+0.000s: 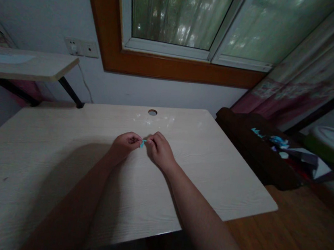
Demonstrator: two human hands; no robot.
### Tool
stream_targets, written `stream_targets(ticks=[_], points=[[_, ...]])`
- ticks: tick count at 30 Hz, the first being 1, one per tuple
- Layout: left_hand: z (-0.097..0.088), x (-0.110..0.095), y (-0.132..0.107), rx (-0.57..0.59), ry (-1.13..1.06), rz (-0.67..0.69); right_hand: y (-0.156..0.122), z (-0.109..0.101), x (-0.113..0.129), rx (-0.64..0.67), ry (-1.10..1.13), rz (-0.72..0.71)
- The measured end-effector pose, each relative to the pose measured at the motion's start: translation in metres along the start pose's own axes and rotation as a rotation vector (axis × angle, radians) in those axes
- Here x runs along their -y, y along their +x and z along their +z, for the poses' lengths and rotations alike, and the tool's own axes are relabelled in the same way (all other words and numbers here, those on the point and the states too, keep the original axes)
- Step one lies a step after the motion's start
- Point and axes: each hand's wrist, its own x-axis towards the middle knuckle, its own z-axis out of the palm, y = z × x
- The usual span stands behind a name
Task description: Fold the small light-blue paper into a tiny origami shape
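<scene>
Both of my hands meet over the middle of a pale wooden desk (59, 160). My left hand (123, 146) and my right hand (160, 150) each have their fingers curled into a pinch. Between the two sets of fingertips sits a tiny light-blue piece (143, 142), held from both sides just above the desktop. It is too small to tell what it is. Both forearms reach in from the bottom of the view.
A round cable hole (152, 112) is near the desk's far edge. A raised shelf (25, 65) stands at the left, a wall socket (81, 47) above it. To the right is a dark wooden box (261, 152) with small items, then a curtain (306, 85).
</scene>
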Motion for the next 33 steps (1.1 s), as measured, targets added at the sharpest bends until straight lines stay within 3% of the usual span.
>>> stream_targets(ticks=[6, 12, 20, 33], points=[[-0.0008, 0.0003, 0.0015, -0.032, -0.05, -0.018, 0.0005, -0.0005, 0.0001, -0.045, 0.067, 0.042], [-0.0003, -0.0034, -0.001, -0.029, -0.023, -0.014, 0.0009, 0.0004, 0.0026, -0.002, 0.1, 0.041], [-0.0016, 0.0003, -0.0029, -0.008, 0.025, 0.017, 0.0018, 0.0032, 0.0023, -0.01, 0.079, 0.058], [0.0, -0.0056, -0.0051, -0.102, 0.169, 0.043, 0.0, 0.0074, 0.0018, -0.058, -0.032, 0.118]])
